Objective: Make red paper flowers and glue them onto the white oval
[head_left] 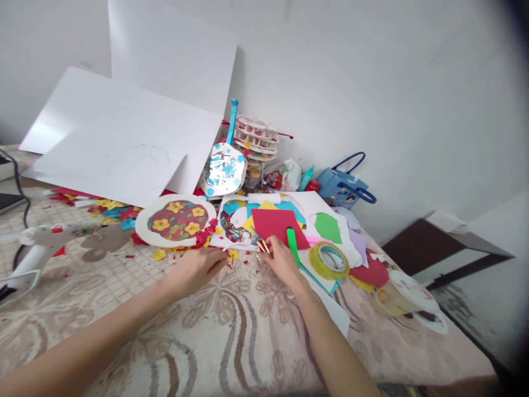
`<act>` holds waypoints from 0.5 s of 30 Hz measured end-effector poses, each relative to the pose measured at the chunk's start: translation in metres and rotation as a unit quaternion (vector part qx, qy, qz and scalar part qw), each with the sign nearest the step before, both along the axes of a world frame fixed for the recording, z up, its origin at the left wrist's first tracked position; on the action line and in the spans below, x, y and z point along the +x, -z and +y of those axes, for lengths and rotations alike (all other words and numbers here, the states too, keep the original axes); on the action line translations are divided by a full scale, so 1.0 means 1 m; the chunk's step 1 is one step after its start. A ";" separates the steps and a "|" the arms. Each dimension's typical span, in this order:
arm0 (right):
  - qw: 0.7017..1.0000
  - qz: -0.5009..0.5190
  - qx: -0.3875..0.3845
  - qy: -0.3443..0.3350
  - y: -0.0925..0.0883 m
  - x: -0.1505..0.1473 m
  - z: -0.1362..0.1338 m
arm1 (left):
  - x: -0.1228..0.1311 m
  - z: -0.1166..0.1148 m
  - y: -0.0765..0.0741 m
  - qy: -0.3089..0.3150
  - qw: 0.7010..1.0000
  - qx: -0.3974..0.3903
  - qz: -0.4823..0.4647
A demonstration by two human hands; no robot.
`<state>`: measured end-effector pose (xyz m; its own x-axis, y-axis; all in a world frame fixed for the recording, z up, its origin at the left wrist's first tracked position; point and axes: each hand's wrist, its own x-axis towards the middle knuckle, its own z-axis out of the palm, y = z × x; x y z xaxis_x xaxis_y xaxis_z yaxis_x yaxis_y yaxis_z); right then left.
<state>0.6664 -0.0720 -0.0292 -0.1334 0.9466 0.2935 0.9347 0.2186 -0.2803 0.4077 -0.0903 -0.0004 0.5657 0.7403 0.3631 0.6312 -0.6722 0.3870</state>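
Plain pale wall (372, 82) at the back on my feed, and a table under a brown-patterned cloth (243, 358) that's pretty much buried in craft bits. Big white boards (124, 132) lean at the far left, with a glue gun (35, 242) lying nearer the edge.

The bit I care about is the gold-coloured metal tool (263, 246), probably scissors, at my right hand (281, 260), just on the near side of a red paper sheet (276, 225). Those right fingers are curled in around it, so I'd call that a grip. My left hand (202, 267) is low over the cloth, fingertips bent toward a yellow paper scrap (232, 255). Can't tell if they're pinching anything, the angle hides it.

Handling-wise, my guess is the tool is light and totally stiff, a little slick since it's bare metal. I'd hold it at the handle end and keep skin off any edge or point. The scrap is the opposite: next to no weight, floppy, easy to crease or tear, so a soft fingertip pinch on its rim. The flower-covered oval panel (177, 221) nearby looks delicate too; outer border only, imo.
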 end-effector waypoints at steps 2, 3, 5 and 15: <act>0.999 0.017 0.039 0.019 0.000 0.006 0.003 | -0.017 0.002 -0.001 -0.065 0.997 -0.029 -0.015; 0.997 0.031 0.061 0.022 -0.001 0.007 0.004 | -0.028 0.002 -0.001 -0.097 0.993 -0.046 -0.038; 0.994 0.070 0.087 0.006 -0.005 0.001 0.009 | -0.054 0.000 -0.002 -0.163 0.976 -0.081 -0.119; 0.973 0.178 -0.068 -0.129 -0.029 -0.113 0.114 | -0.130 -0.010 0.020 -0.309 0.816 -0.311 -0.376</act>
